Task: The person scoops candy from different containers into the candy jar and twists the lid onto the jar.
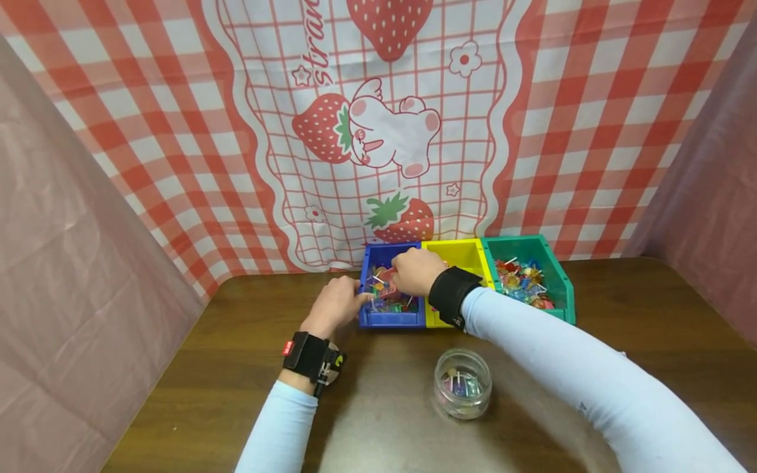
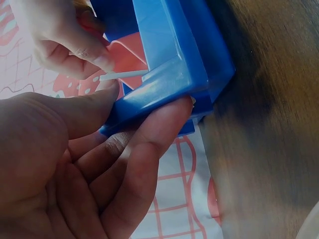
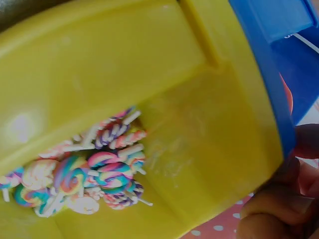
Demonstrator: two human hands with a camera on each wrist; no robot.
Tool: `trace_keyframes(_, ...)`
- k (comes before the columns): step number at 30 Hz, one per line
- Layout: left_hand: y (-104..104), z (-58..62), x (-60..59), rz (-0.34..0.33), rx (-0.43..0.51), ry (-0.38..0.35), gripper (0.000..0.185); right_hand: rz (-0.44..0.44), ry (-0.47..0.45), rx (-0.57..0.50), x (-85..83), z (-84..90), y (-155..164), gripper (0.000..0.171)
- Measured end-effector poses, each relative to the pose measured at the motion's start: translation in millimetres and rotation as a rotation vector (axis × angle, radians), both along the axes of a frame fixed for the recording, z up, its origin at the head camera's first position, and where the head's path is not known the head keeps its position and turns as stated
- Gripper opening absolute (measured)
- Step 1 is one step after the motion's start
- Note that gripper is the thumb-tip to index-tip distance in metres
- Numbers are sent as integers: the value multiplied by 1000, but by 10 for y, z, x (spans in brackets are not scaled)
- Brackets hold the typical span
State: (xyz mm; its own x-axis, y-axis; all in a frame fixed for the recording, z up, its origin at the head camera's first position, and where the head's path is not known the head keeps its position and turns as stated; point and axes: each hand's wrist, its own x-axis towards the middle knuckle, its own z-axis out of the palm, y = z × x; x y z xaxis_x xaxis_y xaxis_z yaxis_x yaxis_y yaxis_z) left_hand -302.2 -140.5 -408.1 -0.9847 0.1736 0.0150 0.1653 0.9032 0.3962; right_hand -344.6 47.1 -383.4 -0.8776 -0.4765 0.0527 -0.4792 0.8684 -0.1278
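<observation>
In the head view, my left hand (image 1: 334,305) is at the left side of the blue bin (image 1: 393,320). The left wrist view shows its thumb and fingers gripping the blue wall from both sides. A white lollipop stick (image 2: 124,74) pokes up beside the thumb. My right hand (image 1: 416,270) reaches over from the right and holds a pink scoop (image 1: 388,284) inside the blue bin, among small wrapped candies and lollipops (image 1: 378,279). Part of the scoop is hidden by the hand.
Joined to the blue bin are a yellow bin (image 1: 455,246) with swirled lollipops (image 3: 75,174) and a green bin (image 1: 564,289) of colourful candies. A round clear jar (image 1: 463,407), partly filled with candies, stands in front on the wooden table (image 1: 378,420). A checked cloth (image 1: 568,131) hangs behind.
</observation>
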Motion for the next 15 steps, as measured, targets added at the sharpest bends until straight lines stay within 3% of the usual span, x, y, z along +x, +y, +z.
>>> trace_keyframes(4,11,16,8,5,9,-3,25,-24,23,4,34,27,-26,23)
trace_keyframes(12,14,17,12,13,6,-9,25,82,319,54,66,-164,-94,21)
trace_keyframes(15,12,8,6,5,2,2,25,89,348,50,63,-201,-106,20)
